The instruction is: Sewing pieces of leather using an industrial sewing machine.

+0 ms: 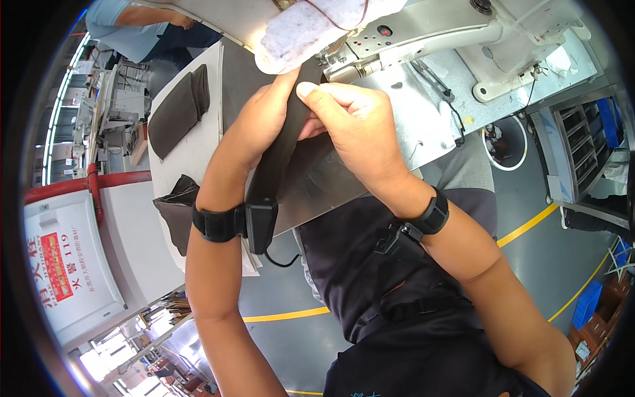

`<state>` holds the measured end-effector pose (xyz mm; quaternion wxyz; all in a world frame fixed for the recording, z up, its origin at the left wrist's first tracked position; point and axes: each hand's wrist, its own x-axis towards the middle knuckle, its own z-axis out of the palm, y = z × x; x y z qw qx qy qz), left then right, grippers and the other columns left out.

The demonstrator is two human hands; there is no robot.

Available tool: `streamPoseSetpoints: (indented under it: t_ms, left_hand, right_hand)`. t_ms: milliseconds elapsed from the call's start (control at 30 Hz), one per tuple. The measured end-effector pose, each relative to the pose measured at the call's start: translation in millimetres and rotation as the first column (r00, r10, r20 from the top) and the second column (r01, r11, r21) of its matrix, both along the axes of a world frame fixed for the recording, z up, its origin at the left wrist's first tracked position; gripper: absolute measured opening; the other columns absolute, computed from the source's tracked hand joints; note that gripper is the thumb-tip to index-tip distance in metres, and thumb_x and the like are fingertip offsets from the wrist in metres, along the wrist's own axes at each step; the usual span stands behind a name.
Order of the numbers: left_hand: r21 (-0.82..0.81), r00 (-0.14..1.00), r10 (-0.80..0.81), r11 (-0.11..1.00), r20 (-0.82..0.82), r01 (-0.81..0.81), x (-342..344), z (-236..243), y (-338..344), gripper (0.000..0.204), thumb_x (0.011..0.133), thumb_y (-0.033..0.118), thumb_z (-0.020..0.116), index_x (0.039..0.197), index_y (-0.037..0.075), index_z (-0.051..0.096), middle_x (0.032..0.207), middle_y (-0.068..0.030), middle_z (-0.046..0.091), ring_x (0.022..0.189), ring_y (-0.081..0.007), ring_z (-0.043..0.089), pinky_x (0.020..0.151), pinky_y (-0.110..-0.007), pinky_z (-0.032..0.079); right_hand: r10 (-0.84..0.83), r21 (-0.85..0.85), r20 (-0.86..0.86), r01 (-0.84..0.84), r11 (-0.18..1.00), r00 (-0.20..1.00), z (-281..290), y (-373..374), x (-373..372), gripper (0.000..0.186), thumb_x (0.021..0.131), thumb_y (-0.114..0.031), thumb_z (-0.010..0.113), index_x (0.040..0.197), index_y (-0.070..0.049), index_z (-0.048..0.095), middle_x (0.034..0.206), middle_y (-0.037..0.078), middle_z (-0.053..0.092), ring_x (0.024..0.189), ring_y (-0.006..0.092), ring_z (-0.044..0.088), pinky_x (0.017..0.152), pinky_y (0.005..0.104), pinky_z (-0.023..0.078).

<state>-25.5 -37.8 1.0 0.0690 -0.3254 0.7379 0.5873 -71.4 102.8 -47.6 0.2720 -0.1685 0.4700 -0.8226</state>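
Note:
A dark brown strip of leather-like material (286, 149) runs from beneath the sewing machine head (344, 63) toward me, between my two hands. My left hand (261, 119) is closed on its left side, one finger stretched along it toward the machine; the other fingers are mostly hidden. On the other side, my right hand (350, 126) pinches the strip's edge between thumb and curled fingers. Where the strip meets the needle is hidden by the pale cloth-wrapped part (297, 36) of the machine. Black bands with small devices circle both wrists.
Dark cut pieces (177, 109) lie stacked on the white board at left, with more folded pieces (177, 208) nearer me. Dark tweezers or snips (433, 79) rest on the metal machine bed. A round white-rimmed bin (506, 142) stands at right. Another person (142, 30) is at far left.

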Motion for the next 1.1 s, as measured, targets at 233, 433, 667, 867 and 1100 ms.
streamPoseSetpoints:
  t_ms: [233,433,667,867,1100]
  left_hand:
    - [0.066,0.997,-0.026,0.997,-0.069,0.030,32.9,0.1,10.4,0.057,0.109,0.056,0.041,0.104,0.006,0.070,0.093,-0.0004,0.066,0.085,-0.0077,0.059,0.083,-0.025,0.046]
    - [0.244,0.983,-0.074,0.963,-0.171,0.115,52.0,-17.2,20.8,0.082,0.107,0.066,0.026,0.141,-0.001,0.058,0.114,-0.0138,0.069,0.109,-0.0182,0.065,0.106,-0.033,0.047]
    - [0.631,0.988,0.119,0.775,-0.098,-0.031,68.3,-39.5,10.7,0.087,0.102,0.073,0.030,0.138,0.000,0.057,0.101,-0.0148,0.070,0.084,-0.0227,0.072,0.076,-0.033,0.062]
    - [0.665,0.904,0.375,0.731,-0.205,-0.153,60.9,-39.5,0.2,0.075,0.104,0.064,0.045,0.133,-0.004,0.059,0.110,-0.0118,0.071,0.092,-0.0191,0.070,0.080,-0.031,0.059]
    - [0.544,0.769,0.468,0.817,-0.436,-0.190,80.9,-79.0,-23.5,0.046,0.100,0.042,0.067,0.126,0.004,0.063,0.118,-0.0047,0.069,0.106,-0.0126,0.065,0.094,-0.028,0.052]
  right_hand:
    - [0.011,-0.017,-0.028,-0.012,1.000,1.000,1.4,1.9,0.1,0.029,0.099,-0.018,0.065,0.083,0.006,0.071,0.069,0.007,0.069,0.063,0.0119,0.068,0.062,0.0251,0.054]
    - [0.022,0.053,-0.059,-0.019,0.998,0.998,9.1,11.9,-6.0,0.030,0.101,-0.019,0.064,0.086,0.006,0.071,0.072,0.008,0.070,0.064,0.0130,0.069,0.062,0.0260,0.054]
    - [0.145,0.172,-0.084,-0.129,0.977,0.986,3.6,33.6,-12.9,0.030,0.103,-0.023,0.062,0.099,0.005,0.072,0.080,0.008,0.072,0.069,0.0117,0.068,0.063,0.0260,0.054]
    - [0.044,0.345,-0.873,0.552,0.759,0.486,-48.0,98.7,-84.3,0.024,0.099,-0.017,0.063,0.114,0.001,0.071,0.100,0.012,0.072,0.090,0.0240,0.068,0.080,0.0370,0.053]
    - [0.240,0.326,-0.945,0.701,0.634,0.223,-93.9,113.0,-125.7,0.024,0.095,-0.013,0.064,0.116,-0.002,0.071,0.120,0.015,0.069,0.113,0.0346,0.061,0.100,0.0459,0.045]
